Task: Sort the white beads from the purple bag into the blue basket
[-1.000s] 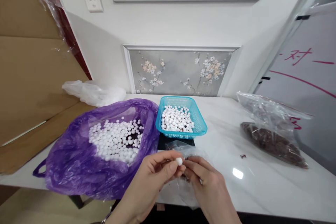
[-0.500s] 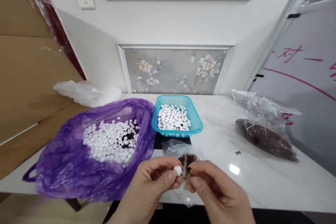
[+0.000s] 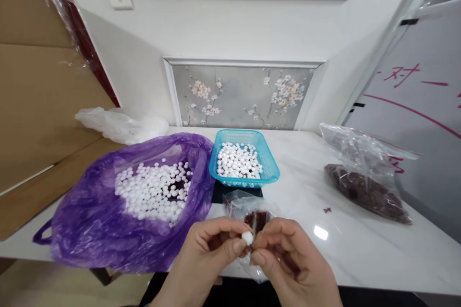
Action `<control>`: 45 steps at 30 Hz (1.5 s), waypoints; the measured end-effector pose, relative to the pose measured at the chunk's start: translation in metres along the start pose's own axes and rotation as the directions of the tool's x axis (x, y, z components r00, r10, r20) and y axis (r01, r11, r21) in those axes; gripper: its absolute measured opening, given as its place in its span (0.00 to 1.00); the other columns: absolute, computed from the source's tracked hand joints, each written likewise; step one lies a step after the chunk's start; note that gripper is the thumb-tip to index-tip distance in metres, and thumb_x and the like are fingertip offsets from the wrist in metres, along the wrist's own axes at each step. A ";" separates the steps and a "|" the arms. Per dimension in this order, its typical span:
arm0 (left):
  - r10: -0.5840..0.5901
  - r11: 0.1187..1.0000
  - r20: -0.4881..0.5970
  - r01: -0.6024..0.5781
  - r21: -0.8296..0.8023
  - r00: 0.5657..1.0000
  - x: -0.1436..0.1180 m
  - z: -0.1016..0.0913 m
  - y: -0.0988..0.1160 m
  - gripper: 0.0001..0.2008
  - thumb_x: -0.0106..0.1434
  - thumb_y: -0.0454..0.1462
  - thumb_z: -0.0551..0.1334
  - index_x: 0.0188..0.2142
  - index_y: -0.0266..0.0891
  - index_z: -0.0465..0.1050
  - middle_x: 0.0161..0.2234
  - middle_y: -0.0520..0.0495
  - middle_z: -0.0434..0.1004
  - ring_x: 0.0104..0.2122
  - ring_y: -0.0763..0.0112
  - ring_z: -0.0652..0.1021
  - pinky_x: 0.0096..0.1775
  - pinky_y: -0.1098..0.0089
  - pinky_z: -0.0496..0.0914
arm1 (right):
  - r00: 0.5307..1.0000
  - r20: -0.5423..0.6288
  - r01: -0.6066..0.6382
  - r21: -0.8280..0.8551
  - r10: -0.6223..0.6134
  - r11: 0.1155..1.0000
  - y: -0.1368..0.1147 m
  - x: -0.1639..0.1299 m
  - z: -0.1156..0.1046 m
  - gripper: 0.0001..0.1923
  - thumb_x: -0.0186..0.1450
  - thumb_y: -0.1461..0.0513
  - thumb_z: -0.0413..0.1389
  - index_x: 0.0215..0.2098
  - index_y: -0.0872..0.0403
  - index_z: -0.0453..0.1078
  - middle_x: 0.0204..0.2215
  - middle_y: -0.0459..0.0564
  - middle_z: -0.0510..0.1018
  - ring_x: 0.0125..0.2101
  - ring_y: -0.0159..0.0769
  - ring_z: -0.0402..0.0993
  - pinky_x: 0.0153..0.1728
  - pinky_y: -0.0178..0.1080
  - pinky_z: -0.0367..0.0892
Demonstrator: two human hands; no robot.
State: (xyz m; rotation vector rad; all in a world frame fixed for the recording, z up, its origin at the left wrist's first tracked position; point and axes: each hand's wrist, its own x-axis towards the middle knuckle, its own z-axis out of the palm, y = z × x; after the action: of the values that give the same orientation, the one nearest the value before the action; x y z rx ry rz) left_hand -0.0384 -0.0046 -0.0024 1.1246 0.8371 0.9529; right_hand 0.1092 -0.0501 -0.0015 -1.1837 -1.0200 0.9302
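Between thumb and forefinger, my left hand [image 3: 212, 254] pinches a small white ball [image 3: 247, 238]. My right hand [image 3: 288, 254] is closed in a pinch right beside the ball, its fingertips nearly meeting the left ones; what it grips is too small to make out. Under and behind both hands lies an open clear plastic bag [image 3: 239, 201] with small dark brown pieces [image 3: 258, 220] inside. Beyond it stands a turquoise basket [image 3: 268, 153] of white balls with bits of brown among them. To the left, a purple plastic bag [image 3: 86, 216] lies spread open, full of loose white balls [image 3: 151, 192].
A larger clear zip bag of brown pieces [image 3: 370, 192] rests at the right of the white table [image 3: 298, 220]. One tiny brown piece [image 3: 327, 210] lies nearby. A cardboard box [image 3: 43, 105] and a crumpled white bag [image 3: 118, 124] are at the left. The wall [image 3: 230, 29] closes the back.
My right hand has moved left and closer to the left hand, so its fingertips are now at the white ball. The ball stays pinched in my left hand.
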 end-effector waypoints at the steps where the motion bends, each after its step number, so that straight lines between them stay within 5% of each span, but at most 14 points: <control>1: 0.014 1.000 0.001 -0.014 0.016 1.000 0.000 -0.001 0.000 0.06 0.56 0.39 0.70 0.34 0.43 0.83 0.29 0.49 0.80 0.32 0.70 0.75 0.37 0.73 0.68 | 1.000 -0.003 0.002 -0.001 -0.002 1.000 0.001 0.000 0.000 0.11 0.56 0.54 0.65 0.30 0.50 0.71 0.22 0.43 0.77 0.23 0.33 0.74 0.26 0.31 0.66; 8: 0.098 0.993 0.013 -0.099 0.071 0.995 0.000 -0.001 0.007 0.02 0.55 0.37 0.70 0.31 0.44 0.84 0.31 0.48 0.81 0.33 0.67 0.77 0.37 0.72 0.71 | 0.999 0.035 0.009 -0.019 -0.008 1.000 0.003 0.001 0.003 0.15 0.58 0.49 0.63 0.29 0.51 0.69 0.21 0.44 0.76 0.23 0.33 0.73 0.24 0.32 0.64; 21: 0.152 0.978 -0.041 -0.145 0.151 0.988 -0.001 0.002 0.006 0.01 0.53 0.37 0.72 0.28 0.43 0.84 0.30 0.46 0.82 0.31 0.65 0.78 0.35 0.71 0.72 | 0.995 0.073 -0.065 0.040 0.062 0.997 0.002 0.005 0.000 0.12 0.56 0.55 0.66 0.29 0.51 0.70 0.20 0.42 0.75 0.22 0.31 0.70 0.26 0.31 0.64; 26: -0.031 0.989 -0.023 0.028 -0.148 0.999 -0.002 0.006 0.003 0.07 0.54 0.40 0.72 0.32 0.42 0.82 0.24 0.51 0.76 0.26 0.75 0.73 0.33 0.75 0.69 | 0.986 0.115 -0.142 0.240 0.117 0.960 0.002 0.004 -0.003 0.19 0.54 0.50 0.68 0.39 0.49 0.74 0.27 0.44 0.81 0.30 0.34 0.79 0.34 0.33 0.72; 31: -0.105 0.929 -0.004 0.097 -0.358 0.994 -0.004 0.006 0.004 0.11 0.53 0.41 0.72 0.35 0.40 0.82 0.27 0.48 0.78 0.29 0.74 0.75 0.37 0.74 0.70 | 0.994 0.107 -0.026 0.153 0.009 0.988 0.003 0.004 -0.006 0.11 0.61 0.51 0.62 0.35 0.48 0.75 0.26 0.44 0.80 0.28 0.31 0.76 0.32 0.29 0.71; 40: -0.021 0.969 -0.143 -0.015 -0.247 0.989 -0.007 0.011 0.009 0.10 0.47 0.37 0.75 0.31 0.41 0.83 0.29 0.49 0.80 0.30 0.72 0.74 0.35 0.75 0.69 | 0.995 0.089 0.044 0.085 -0.052 0.995 0.005 0.004 -0.007 0.09 0.64 0.53 0.59 0.37 0.50 0.75 0.25 0.45 0.78 0.27 0.33 0.75 0.32 0.30 0.72; 45: 0.060 0.983 -0.079 -0.073 -0.168 0.995 -0.005 0.008 0.003 0.07 0.48 0.34 0.75 0.29 0.42 0.83 0.27 0.50 0.80 0.28 0.75 0.75 0.33 0.76 0.69 | 0.996 0.075 0.039 0.104 -0.047 0.994 0.006 0.003 -0.007 0.08 0.65 0.54 0.59 0.37 0.48 0.75 0.25 0.44 0.79 0.27 0.31 0.76 0.32 0.28 0.72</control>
State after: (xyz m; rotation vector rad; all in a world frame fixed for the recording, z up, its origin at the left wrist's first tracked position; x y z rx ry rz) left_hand -0.0339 -0.0118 0.0027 0.9798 0.7654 1.1062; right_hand 0.1160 -0.0485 -0.0075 -1.0438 -1.0434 0.9888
